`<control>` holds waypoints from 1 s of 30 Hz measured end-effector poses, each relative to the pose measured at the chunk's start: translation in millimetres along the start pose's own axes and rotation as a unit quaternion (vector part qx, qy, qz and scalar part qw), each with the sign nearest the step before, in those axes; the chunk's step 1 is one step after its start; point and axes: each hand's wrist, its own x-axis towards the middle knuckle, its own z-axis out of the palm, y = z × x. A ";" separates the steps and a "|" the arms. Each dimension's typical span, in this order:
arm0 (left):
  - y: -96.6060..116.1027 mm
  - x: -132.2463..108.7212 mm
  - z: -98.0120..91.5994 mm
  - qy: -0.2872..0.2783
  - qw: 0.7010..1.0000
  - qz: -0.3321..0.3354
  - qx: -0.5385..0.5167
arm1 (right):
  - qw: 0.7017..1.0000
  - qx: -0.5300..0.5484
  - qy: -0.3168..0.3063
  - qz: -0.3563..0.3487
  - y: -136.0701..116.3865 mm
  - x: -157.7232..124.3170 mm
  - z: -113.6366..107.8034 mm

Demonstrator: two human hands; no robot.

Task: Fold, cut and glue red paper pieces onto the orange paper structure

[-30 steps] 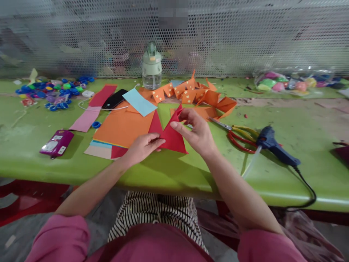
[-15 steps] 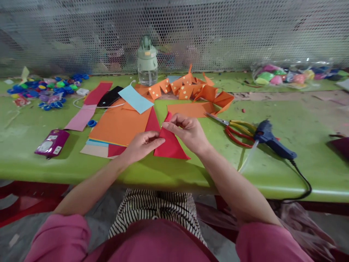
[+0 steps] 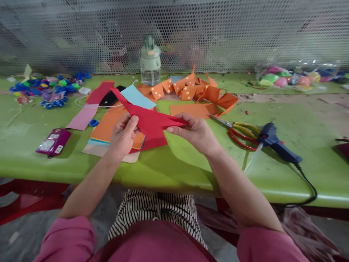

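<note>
Red paper [image 3: 145,118], folded and pulled out long, is held up between the two hands, over the near middle of the bench [image 3: 188,171]. The left hand [image 3: 122,136] has a drawn-in grip, thumb pressed on the paper's front; most of its fingers are hidden behind. The right hand [image 3: 196,133] pinches the narrow end between thumb and fingers, with little gap left in the grip, and its far fingers are out of sight. More red shows underneath, and I cannot tell where the held piece stops and what lies below begins.

The left hand and the red paper cover much of the orange sheets [image 3: 107,125] stacked there, leaving the blue edges and a pale sheet [image 3: 94,150] showing at the bottom. The upper red point crosses a black flat object [image 3: 107,99] and a corner of the light blue sheet [image 3: 140,97].

Behind stand a pale green bottle [image 3: 150,63] and a tangle of folded orange paper [image 3: 188,85], some of it dotted. To the right, scissors [image 3: 242,143] run up to a dark blue glue gun [image 3: 280,145]; whether the red and yellow handles belong to one tool is hard to make out. The gun's cord drops past the bench's edge. A dark thing [image 3: 343,148] at the right is cut off, and the contents of the clear bag [image 3: 296,77] blur together.
</note>
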 end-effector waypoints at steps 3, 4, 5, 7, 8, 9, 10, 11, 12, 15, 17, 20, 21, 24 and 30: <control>-0.4 -0.9 1.5 -0.003 1.000 0.007 -0.030 | 0.998 0.058 0.029 -0.009 1.1 0.0 3.1; -0.7 -1.3 1.9 -0.004 0.999 0.009 -0.035 | 0.997 0.062 0.037 -0.009 1.6 0.2 3.6; -1.1 -1.7 2.2 -0.004 0.999 0.010 -0.037 | 0.997 0.064 0.043 -0.008 2.2 0.4 3.8; -1.9 -2.3 2.7 -0.002 0.999 0.012 -0.032 | 0.996 0.067 0.051 -0.007 2.8 0.6 3.9; -2.2 -2.6 2.9 0.000 0.999 0.014 -0.030 | 0.996 0.070 0.056 -0.008 2.7 0.7 3.9; -2.6 -2.8 3.0 0.003 0.999 0.015 -0.029 | 0.996 0.074 0.059 -0.007 2.3 0.7 3.8; -2.9 -3.0 3.0 0.006 0.999 0.016 -0.029 | 0.995 0.078 0.059 -0.006 1.7 0.7 3.7; -3.2 -3.1 2.9 0.011 0.999 0.016 -0.029 | 0.995 0.084 0.058 -0.005 0.9 0.7 3.6; -3.4 -3.1 2.5 0.016 0.999 0.018 -0.028 | 0.994 0.089 0.057 -0.004 0.1 0.7 3.4; -4.0 -2.7 0.9 0.022 0.999 0.025 -0.017 | 0.993 0.103 0.061 -0.017 -1.6 1.1 3.2; -4.1 -2.2 0.1 0.016 0.999 0.028 -0.018 | 0.991 0.108 0.071 -0.031 -1.9 1.5 3.5; -4.4 -1.5 0.3 0.001 0.999 0.029 -0.013 | 0.991 0.098 0.088 -0.038 -1.9 2.2 4.4; -4.6 -1.2 0.4 -0.004 0.999 0.031 -0.007 | 0.991 0.089 0.094 -0.038 -1.8 2.4 4.6; -5.4 -0.8 -1.2 0.004 0.999 0.053 0.015 | 0.991 0.053 0.113 -0.055 -1.1 3.0 3.6; 2.8 -1.5 -11.2 -0.016 0.994 -0.013 0.103 | 0.966 -0.081 0.157 -0.189 0.0 1.7 -12.2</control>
